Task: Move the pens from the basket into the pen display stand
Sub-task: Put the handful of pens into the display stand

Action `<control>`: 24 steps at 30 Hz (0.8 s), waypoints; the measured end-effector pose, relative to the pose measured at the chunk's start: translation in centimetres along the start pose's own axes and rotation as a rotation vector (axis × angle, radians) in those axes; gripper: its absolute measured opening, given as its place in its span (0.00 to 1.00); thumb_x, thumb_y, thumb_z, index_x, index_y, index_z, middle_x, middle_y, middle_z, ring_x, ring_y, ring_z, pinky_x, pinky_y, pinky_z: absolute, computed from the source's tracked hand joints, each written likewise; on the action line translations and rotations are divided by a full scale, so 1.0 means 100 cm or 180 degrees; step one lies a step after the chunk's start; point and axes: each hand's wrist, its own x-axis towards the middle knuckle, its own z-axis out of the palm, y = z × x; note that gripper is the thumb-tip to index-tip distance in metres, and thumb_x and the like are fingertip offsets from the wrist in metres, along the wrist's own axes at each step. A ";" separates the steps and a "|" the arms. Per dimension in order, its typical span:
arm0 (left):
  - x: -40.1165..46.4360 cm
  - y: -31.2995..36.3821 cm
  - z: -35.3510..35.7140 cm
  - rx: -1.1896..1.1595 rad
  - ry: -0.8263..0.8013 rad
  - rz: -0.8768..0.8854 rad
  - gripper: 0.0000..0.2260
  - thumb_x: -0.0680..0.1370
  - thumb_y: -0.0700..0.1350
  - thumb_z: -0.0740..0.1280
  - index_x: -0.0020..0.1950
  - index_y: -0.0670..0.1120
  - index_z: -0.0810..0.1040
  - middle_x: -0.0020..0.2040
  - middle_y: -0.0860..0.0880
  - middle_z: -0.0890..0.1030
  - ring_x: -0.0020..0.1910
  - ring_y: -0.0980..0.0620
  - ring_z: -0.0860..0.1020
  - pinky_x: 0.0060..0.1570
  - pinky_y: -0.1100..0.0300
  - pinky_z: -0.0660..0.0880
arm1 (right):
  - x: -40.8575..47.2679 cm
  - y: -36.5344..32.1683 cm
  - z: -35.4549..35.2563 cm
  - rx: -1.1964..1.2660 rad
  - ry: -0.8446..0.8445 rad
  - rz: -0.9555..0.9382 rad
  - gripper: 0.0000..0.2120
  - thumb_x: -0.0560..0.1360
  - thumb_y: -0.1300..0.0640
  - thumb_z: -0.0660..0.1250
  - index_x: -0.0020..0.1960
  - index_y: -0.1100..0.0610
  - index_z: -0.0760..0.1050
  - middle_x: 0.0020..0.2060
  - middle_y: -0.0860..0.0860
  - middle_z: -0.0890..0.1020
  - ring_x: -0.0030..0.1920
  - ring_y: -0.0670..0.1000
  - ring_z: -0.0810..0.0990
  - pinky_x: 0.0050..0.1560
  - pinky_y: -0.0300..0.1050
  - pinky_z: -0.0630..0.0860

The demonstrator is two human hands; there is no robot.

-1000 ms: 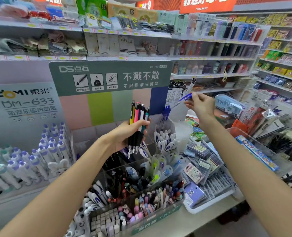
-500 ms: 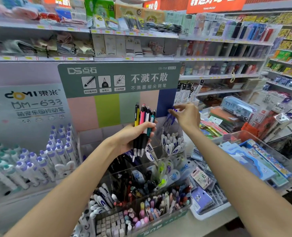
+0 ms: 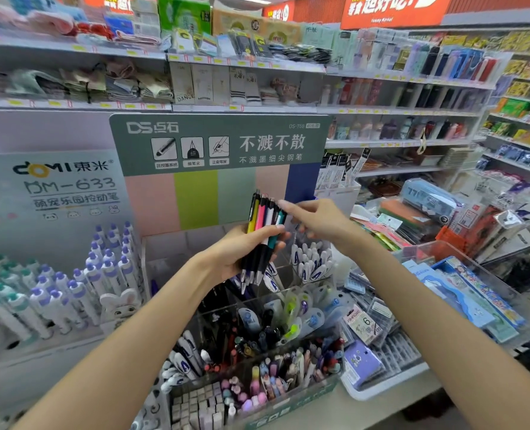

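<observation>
Above clear pen display stand (image 3: pixel 257 308): left hand (image 3: pixel 242 252) grips pen bundle (image 3: pixel 262 234); right hand (image 3: pixel 316 220) fingers extended, blurred, toward tops; single out one pen, keep bundle clamped

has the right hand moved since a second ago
Yes. The right hand has come leftward and down from beside the navy stripe of the display backboard, over to the bundle of pens that the left hand holds.
</observation>
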 end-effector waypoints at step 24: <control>-0.024 0.014 -0.031 -0.0093 0.0647 0.0135 0.08 0.75 0.40 0.71 0.52 0.39 0.78 0.39 0.44 0.80 0.38 0.52 0.81 0.41 0.57 0.82 | 0.044 -0.001 0.029 -0.0800 0.0816 -0.0389 0.14 0.65 0.52 0.78 0.48 0.56 0.82 0.40 0.51 0.84 0.47 0.53 0.82 0.47 0.45 0.77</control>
